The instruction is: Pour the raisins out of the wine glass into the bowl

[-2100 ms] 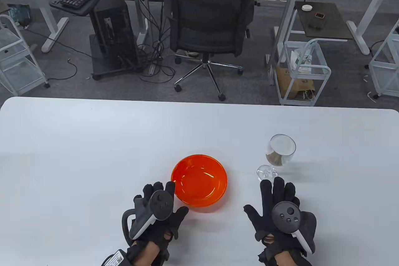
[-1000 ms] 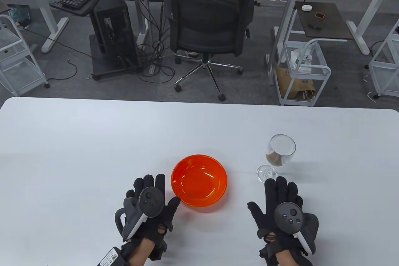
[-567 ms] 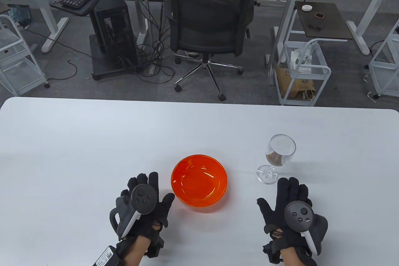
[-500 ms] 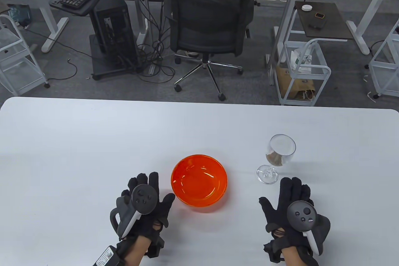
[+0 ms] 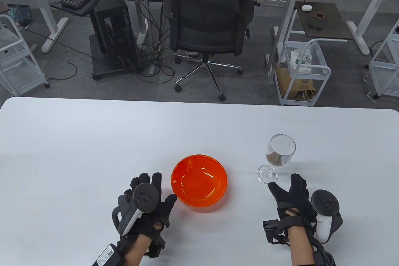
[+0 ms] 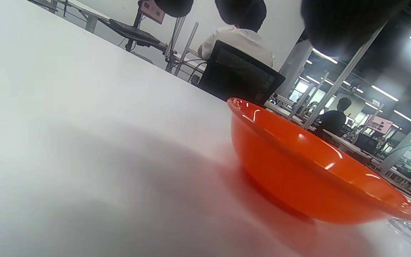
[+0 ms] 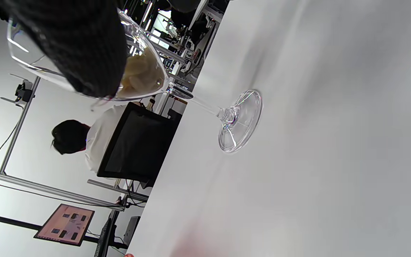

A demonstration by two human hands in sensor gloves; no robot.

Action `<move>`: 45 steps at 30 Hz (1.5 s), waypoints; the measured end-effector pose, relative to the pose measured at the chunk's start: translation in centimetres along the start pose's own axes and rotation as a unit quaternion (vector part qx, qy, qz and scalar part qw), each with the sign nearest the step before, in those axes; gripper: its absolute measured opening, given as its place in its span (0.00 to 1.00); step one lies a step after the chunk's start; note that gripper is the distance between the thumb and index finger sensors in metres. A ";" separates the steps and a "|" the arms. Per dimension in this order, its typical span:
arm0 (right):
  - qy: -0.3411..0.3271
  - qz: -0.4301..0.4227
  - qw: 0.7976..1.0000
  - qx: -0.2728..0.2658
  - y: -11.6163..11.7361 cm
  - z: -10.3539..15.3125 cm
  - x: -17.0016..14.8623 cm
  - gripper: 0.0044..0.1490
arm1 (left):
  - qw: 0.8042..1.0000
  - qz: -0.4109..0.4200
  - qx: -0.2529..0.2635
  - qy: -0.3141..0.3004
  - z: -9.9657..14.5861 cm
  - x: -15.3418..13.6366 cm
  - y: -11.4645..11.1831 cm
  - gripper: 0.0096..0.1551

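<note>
A clear wine glass stands upright on a white table, with pale brown raisins in the bottom of its cup. An empty orange bowl sits to its left, well apart. The right hand, turned on its edge with fingers spread and holding nothing, reaches toward the glass's foot, its thumb just beside it. The left hand lies flat and empty, thumb close to the bowl's rim. This looks like the reach before grasping. Next, the right hand needs to close around the stem or cup, lift, and carry the glass over the bowl.
</note>
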State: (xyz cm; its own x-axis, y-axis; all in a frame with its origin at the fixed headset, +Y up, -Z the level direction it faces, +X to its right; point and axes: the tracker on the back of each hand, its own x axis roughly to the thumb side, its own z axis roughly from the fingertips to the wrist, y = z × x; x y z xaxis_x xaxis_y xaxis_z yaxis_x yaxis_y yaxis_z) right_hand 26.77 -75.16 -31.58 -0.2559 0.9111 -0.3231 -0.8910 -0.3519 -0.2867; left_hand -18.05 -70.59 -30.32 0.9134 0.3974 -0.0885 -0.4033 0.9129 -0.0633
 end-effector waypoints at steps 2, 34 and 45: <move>0.012 0.011 1.000 0.006 0.2 -0.8 0.2 0.63 | 1.000 0.001 -0.005 0.000 -0.1 0.0 -0.1 0.52; 0.035 -0.043 0.998 0.003 3.7 -6.3 0.5 0.37 | 1.000 -0.024 -0.016 0.012 -0.5 -0.1 -0.1 0.52; 0.030 -0.032 0.999 -0.004 3.8 -5.9 0.2 0.29 | 0.999 -0.029 -0.026 0.014 -0.6 -0.2 -0.3 0.51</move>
State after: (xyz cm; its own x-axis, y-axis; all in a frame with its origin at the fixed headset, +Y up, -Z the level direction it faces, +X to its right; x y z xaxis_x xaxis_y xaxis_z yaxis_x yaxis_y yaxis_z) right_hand 25.53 -77.56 -38.09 -0.1753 0.9173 -0.3575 -0.9020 -0.2951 -0.3150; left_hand -18.12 -70.96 -30.87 0.9339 0.3397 -0.1113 -0.3520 0.9282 -0.1207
